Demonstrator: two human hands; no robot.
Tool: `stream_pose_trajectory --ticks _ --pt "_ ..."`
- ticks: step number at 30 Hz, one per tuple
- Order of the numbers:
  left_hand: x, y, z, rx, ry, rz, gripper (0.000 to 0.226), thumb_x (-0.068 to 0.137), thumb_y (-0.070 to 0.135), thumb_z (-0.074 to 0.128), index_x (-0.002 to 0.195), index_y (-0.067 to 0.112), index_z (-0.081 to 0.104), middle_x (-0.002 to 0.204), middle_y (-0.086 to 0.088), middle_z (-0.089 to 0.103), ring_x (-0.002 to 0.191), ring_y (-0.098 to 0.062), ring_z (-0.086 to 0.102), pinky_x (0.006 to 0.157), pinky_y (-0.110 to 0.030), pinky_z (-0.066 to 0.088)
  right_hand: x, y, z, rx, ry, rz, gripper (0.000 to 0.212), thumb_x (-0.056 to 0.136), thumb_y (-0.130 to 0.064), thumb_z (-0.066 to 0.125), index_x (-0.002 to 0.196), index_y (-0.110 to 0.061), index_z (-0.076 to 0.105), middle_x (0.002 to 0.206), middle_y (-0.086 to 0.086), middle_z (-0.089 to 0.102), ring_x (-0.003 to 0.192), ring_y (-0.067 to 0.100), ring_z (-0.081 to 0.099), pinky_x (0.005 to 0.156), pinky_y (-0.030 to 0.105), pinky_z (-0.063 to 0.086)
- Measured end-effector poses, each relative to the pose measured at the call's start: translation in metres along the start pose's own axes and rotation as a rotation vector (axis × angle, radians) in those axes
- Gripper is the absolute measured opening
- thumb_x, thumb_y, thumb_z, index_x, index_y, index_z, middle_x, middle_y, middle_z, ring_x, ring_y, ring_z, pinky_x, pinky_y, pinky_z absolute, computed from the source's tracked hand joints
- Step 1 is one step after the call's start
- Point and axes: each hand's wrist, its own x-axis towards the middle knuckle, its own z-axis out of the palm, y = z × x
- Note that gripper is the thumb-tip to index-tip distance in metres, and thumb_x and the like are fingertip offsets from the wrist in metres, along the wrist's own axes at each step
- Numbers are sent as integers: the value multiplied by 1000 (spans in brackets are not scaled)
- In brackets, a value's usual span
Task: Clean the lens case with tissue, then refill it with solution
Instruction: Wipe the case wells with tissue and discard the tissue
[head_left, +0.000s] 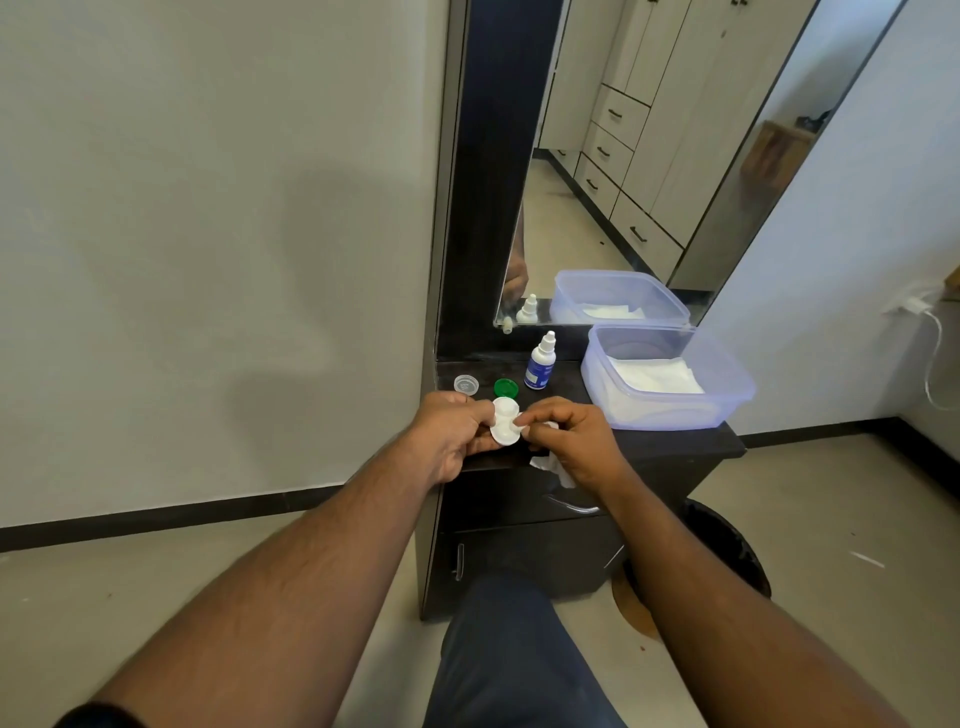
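My left hand (453, 435) grips the white two-well lens case (505, 422) by its left side, just above the front of the dark cabinet top (675, 441). My right hand (574, 441) holds a white tissue (551, 465) and presses a fingertip wrapped in it against the case's lower well. Loose tissue hangs below the right palm. Behind the hands lie a clear cap (466, 384) and a green cap (506, 387). A small white solution bottle (540, 362) with a blue label stands upright behind them.
A clear plastic box (727, 384) with white tissues inside sits on the right of the cabinet top. A mirror (649, 156) leans on the wall behind. A dark bin (727, 540) stands on the floor at the right. My leg (509, 654) is below.
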Motion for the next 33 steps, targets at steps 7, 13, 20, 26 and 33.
stream_pose_trajectory --ticks 7,13,20,26,33 --pt "2 -3 1 -15 32 35 13 83 -13 55 85 0 55 82 -18 64 65 -25 67 50 -33 60 -18 11 28 -306 318 -266 16 79 -3 72 94 -7 75 81 -6 60 79 3 59 67 13 49" --pt "4 -5 0 -29 42 39 16 82 -13 57 77 2 53 85 -17 66 68 -26 69 50 -32 60 -22 7 33 -366 427 -297 12 79 -5 73 91 -6 75 80 5 66 72 5 60 67 9 46" --pt "6 -5 0 -7 65 34 15 81 -11 59 79 3 55 91 -18 65 71 -28 70 51 -33 60 -27 8 34 -303 433 -294 14 79 -3 72 91 -8 75 82 1 68 81 4 63 70 9 48" --pt "7 -6 1 -35 62 39 16 81 -14 57 77 1 54 95 -23 66 70 -30 70 49 -33 60 -32 10 33 -339 379 -380 15 78 1 72 92 -4 74 87 3 70 81 7 65 75 17 53" --pt "7 -5 0 -43 50 49 18 82 -14 56 74 1 51 90 -22 65 65 -29 68 45 -32 58 -28 9 37 -344 441 -318 12 78 0 71 88 -7 75 84 3 71 83 6 64 74 9 48"
